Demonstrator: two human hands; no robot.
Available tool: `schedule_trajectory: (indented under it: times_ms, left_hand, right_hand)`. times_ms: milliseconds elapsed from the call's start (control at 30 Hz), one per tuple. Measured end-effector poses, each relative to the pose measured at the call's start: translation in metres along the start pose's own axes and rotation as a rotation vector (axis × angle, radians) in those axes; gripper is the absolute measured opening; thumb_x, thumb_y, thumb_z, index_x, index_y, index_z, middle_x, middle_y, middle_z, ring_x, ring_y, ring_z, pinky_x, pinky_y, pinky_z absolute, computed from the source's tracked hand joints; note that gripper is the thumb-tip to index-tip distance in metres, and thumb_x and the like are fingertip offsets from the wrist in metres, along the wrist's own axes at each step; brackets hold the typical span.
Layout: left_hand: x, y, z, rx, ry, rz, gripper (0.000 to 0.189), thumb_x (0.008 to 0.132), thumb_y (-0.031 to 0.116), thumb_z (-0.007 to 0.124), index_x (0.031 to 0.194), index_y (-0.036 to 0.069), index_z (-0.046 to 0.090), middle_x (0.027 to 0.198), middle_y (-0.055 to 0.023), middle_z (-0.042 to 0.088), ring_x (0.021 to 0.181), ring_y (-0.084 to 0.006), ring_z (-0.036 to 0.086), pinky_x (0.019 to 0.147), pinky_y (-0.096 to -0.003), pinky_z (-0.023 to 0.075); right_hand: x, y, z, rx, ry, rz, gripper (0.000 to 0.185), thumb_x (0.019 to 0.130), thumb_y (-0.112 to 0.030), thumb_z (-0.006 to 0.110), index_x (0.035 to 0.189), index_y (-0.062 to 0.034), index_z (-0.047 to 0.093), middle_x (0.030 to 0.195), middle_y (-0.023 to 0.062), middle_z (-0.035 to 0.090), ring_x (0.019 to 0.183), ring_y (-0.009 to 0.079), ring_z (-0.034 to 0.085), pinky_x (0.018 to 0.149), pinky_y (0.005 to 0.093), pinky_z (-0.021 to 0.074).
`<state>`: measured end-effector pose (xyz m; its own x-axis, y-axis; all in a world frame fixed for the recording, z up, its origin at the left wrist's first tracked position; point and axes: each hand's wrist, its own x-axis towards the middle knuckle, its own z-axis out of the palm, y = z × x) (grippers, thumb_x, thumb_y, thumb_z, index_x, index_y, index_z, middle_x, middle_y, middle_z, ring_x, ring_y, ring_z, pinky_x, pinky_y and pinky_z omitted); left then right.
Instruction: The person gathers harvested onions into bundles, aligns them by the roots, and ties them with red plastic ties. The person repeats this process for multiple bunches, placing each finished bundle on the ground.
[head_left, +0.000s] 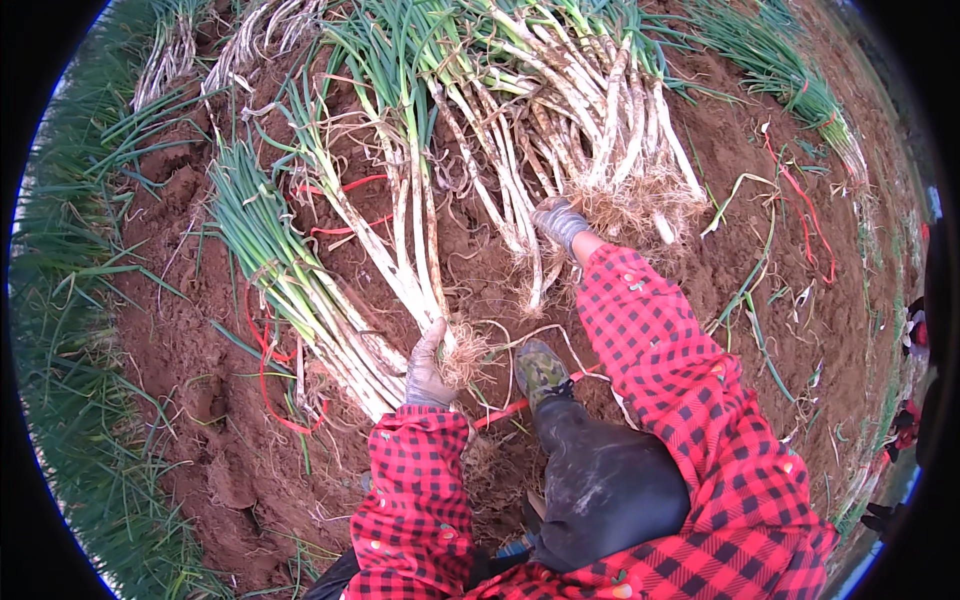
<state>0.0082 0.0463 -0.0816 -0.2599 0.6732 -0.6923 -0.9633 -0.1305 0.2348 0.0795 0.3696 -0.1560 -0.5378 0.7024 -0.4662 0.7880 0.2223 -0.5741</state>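
Note:
My left hand (430, 369), in a grey glove, grips a few long green onions (409, 247) just above their root tuft. Their white stalks are smeared with soil, and the leaves point away from me. Beside and partly behind that hand lies a smaller bunch of green onions (322, 300) on the ground. My right hand (561, 223), gloved too, touches the root end of a large heap of green onions (600, 112). Its fingertips are partly hidden among stalks and roots, so whether they close on any cannot be made out.
Red ties (270, 367) lie on the brown soil (210, 465) at left, with another red tie (806, 202) at right. A tied bunch (817, 112) rests at upper right. Growing onion plants (67, 337) line the left side. My boot (541, 371) stands between my arms.

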Motion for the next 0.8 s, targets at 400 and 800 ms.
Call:
schedule_trajectory:
  times_ms: [400, 800]
  left_hand:
    - [-0.020, -0.031, 0.028, -0.215, -0.113, 0.110, 0.030, 0.086, 0.020, 0.054, 0.107, 0.000, 0.056, 0.102, -0.0145, 0.063, 0.092, -0.0303, 0.062, 0.079, -0.0467, 0.0523]
    - [-0.060, -0.026, 0.029, -0.080, -0.155, -0.271, 0.036, 0.082, 0.018, 0.057, 0.109, -0.006, 0.053, 0.092, -0.0159, 0.062, 0.084, -0.0307, 0.063, 0.076, -0.0432, 0.0542]
  right_hand:
    - [-0.157, -0.100, 0.031, 0.045, -0.057, -0.642, 0.029, 0.084, -0.022, 0.053, 0.102, -0.0001, 0.054, 0.085, 0.0211, 0.061, 0.079, 0.0341, 0.062, 0.071, 0.0423, 0.0500]
    - [-0.108, -0.103, 0.066, 0.578, -0.458, -0.191, 0.059, 0.086, -0.053, 0.050, 0.116, -0.0023, 0.053, 0.107, 0.0142, 0.061, 0.093, 0.0255, 0.059, 0.087, 0.0360, 0.0441]
